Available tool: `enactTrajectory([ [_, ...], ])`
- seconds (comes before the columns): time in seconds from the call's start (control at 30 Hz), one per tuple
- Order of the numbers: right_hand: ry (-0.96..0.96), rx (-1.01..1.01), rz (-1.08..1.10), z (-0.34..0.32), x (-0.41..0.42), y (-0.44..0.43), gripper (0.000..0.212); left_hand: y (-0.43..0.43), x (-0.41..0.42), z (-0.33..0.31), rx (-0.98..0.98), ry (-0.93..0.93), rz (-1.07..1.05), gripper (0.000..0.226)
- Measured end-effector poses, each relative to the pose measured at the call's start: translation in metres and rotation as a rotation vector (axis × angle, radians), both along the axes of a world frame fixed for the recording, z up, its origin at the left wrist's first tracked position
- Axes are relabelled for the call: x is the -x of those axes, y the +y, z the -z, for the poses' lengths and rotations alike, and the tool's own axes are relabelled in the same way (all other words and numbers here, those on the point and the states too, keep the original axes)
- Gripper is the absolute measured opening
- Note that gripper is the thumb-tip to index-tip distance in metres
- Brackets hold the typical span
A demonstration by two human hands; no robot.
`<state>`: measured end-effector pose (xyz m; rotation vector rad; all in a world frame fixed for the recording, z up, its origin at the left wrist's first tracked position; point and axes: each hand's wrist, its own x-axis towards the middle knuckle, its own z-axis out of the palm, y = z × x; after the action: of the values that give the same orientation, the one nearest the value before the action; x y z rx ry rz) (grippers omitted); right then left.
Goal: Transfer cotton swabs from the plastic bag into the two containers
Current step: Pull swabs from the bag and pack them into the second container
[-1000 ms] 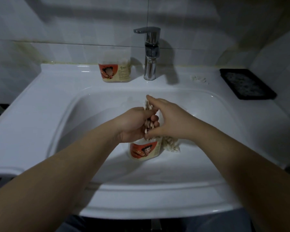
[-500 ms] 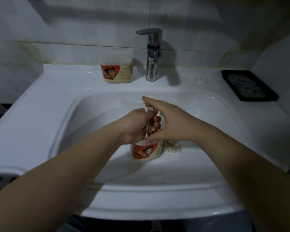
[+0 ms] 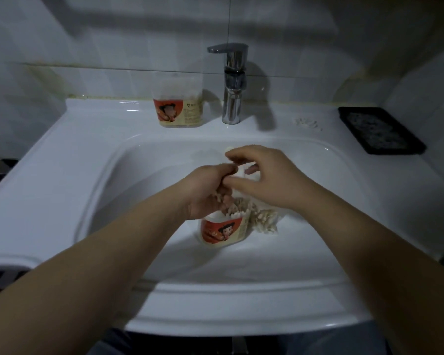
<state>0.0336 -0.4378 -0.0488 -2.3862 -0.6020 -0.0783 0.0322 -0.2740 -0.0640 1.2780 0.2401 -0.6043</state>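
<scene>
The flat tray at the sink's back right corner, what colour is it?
The flat rectangular tray is black, its inside speckled grey; head view.

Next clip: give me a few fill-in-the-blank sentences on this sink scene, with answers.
One container stands on the sink's back ledge, ___ of the faucet.
The plastic bag lies in the basin, ___ of the other container.
The left hand holds a bunch of cotton swabs over that ___.
The tray on the counter is ___.
Missing: left; right; container; black.
</scene>
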Motion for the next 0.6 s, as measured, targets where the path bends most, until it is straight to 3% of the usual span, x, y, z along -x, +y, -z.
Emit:
enactTrajectory([
  [0.1, -0.104, -0.035, 0.232, -0.004, -0.005, -0.007, 0.007, 0.005, -0.005, 0.000, -0.011, 0.019, -0.083, 0.031],
  [0.2, 0.056, 0.172, 0.331, -0.002, -0.014, -0.018, 0.020, 0.008, -0.008, 0.000, -0.039, 0.013, -0.140, 0.033],
  [0.33, 0.291, 0.469, 0.189, 0.011, -0.015, -0.020, 0.026, 0.007, -0.008, 0.001, -0.068, -0.007, -0.112, 0.033],
  [0.4, 0.289, 0.570, 0.103, 0.015, -0.014, -0.015, 0.016, 0.006, -0.007, 0.002, -0.074, -0.010, -0.087, 0.032],
  [0.5, 0.219, 0.749, 0.038, 0.024, -0.015, -0.010, 0.024, 0.006, -0.007, 0.003, -0.085, -0.017, -0.061, 0.032],
  [0.6, 0.266, 0.858, 0.040, 0.031, -0.020, -0.007, 0.026, 0.008, -0.007, 0.004, -0.097, -0.023, -0.043, 0.031],
])
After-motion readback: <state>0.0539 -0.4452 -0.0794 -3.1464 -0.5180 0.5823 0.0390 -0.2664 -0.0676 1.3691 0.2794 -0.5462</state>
